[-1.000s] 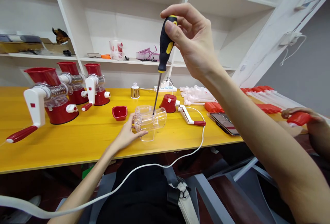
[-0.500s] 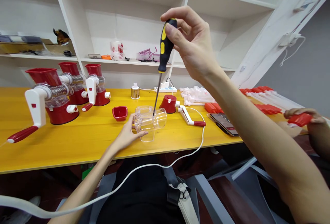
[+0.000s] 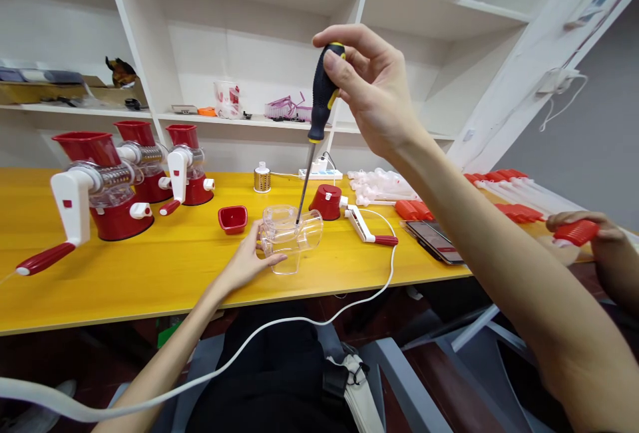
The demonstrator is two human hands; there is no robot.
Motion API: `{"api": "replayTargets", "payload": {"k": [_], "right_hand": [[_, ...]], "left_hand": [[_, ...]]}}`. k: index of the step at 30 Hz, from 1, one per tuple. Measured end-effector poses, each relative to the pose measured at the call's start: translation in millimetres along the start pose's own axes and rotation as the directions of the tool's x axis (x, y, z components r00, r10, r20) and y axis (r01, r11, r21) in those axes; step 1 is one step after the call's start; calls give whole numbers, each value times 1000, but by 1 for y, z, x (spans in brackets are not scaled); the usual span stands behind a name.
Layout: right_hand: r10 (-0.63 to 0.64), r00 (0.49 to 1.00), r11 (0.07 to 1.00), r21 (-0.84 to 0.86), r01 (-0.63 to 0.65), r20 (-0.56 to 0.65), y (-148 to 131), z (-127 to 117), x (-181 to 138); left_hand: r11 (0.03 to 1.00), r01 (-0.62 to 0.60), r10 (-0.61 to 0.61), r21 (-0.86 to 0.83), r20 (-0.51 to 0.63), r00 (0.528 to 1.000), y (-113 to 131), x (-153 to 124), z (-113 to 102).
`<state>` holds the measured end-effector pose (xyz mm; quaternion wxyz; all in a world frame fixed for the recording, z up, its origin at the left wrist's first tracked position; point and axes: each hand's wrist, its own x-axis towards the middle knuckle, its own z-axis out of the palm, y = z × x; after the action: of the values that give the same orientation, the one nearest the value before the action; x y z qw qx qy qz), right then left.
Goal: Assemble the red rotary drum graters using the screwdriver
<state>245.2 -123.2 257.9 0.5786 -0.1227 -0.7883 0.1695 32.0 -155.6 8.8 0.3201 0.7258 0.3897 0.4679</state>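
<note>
My right hand (image 3: 372, 80) grips the top of a black-and-yellow screwdriver (image 3: 323, 97) between thumb and fingers. Its shaft slants down, and the tip meets the clear plastic grater body (image 3: 287, 240). Whether a screw sits under the tip is too small to tell. On the table, my left hand (image 3: 252, 253) holds that clear body from its left side, thumb across the front. Behind it stand a red base (image 3: 327, 201) and, to the right, a white crank with a red handle (image 3: 369, 228). A small red hopper (image 3: 232, 219) lies left of the body.
Several assembled red-and-white rotary graters (image 3: 94, 187) stand at the left. A metal grating drum (image 3: 262, 177) and a power strip (image 3: 319, 172) are at the back. A white cable (image 3: 299, 318) crosses my lap. Another person's hand (image 3: 584, 230) holds a red part at right, beyond a phone (image 3: 434, 241).
The screwdriver handle has turned about its axis, so its yellow patches no longer face me. My right hand is slightly lower; my left hand keeps its hold.
</note>
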Motion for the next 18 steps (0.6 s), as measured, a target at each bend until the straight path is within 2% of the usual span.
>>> {"api": "replayTargets", "payload": {"k": [5,13,18], "right_hand": [[-25,999,997,71,22,33,4,-5,3],[-21,999,999,-27,20,-42,2,-2,-1],[-47,999,999,28,46,24,2,-3,2]], "left_hand": [[1000,-2,2,13,-3,1000,-3,0,0],[1000,-4,4,3,-1,1000,-1,0,0],[1000,-6,6,5,0,1000,0,0,0]]}}
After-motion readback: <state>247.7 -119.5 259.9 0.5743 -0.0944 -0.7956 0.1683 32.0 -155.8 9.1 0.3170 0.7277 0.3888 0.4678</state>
